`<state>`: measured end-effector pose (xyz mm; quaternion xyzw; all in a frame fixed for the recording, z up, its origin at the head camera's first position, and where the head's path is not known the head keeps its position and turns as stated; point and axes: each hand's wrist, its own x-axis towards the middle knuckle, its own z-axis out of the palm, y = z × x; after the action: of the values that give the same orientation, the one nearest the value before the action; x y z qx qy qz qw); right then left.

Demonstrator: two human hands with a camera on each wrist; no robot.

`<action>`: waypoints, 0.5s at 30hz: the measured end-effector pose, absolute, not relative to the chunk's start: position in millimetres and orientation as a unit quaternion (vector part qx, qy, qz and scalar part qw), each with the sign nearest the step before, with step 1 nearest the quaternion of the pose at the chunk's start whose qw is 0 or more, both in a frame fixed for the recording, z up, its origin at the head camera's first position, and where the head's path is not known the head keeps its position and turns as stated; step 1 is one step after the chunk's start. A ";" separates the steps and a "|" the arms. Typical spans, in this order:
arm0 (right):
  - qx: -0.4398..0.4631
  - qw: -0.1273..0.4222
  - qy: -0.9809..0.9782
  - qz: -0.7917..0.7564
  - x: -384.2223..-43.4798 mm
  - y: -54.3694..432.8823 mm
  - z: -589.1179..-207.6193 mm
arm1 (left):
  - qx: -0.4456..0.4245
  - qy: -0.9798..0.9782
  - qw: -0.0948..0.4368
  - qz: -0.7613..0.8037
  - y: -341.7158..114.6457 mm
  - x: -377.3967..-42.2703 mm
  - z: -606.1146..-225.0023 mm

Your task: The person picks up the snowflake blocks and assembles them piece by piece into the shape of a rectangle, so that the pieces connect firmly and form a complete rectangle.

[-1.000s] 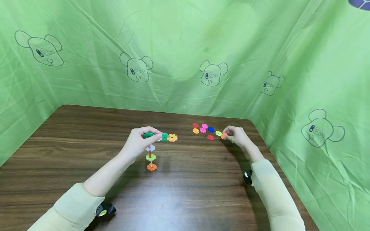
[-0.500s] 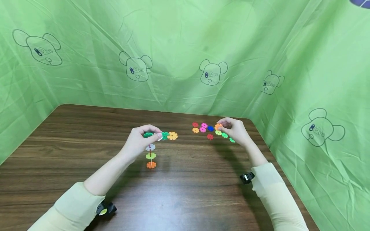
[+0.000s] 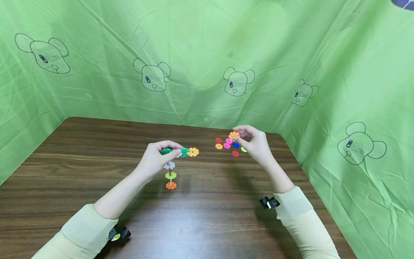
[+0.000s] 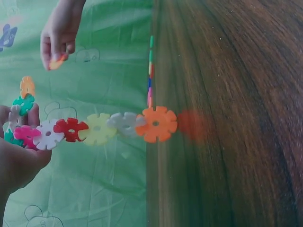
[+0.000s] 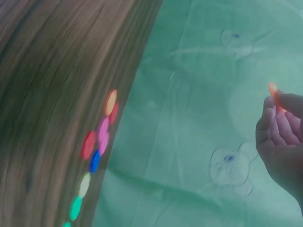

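My left hand pinches a chain of interlocking notched plastic discs between thumb and fingers. One arm of the chain points right and ends in a light-orange disc joined to a green disc. The other arm hangs down past a red disc and a lime disc to an orange disc. Part of the chain is hidden behind my fingers. My right hand pinches a single orange disc, raised over the loose discs at the back of the table.
On the wooden table lie loose discs: red, yellow-orange, pink, blue, lime and green. Behind the table hangs a green curtain printed with bear-head outlines.
My right hand has lifted the orange disc from the right end of the loose pieces and carried it up and left. My left hand holds the chain almost still.
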<state>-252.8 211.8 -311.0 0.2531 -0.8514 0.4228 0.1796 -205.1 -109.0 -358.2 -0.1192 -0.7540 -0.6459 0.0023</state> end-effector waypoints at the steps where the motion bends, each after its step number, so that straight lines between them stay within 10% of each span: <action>1: 0.256 0.184 -0.847 0.428 -247.5 206.1 -306.6 | -0.119 -0.755 0.005 -0.645 -108.9 -205.1 -358.3; 15: 0.297 0.175 -0.807 0.479 -207.0 154.4 -291.6 | -0.119 -0.757 0.016 -0.642 -108.6 -204.9 -357.8</action>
<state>-207.0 154.4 -291.6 0.2972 -0.8073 0.4788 0.1752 -204.9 -108.6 -357.8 -0.1187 -0.7575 -0.6418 0.0157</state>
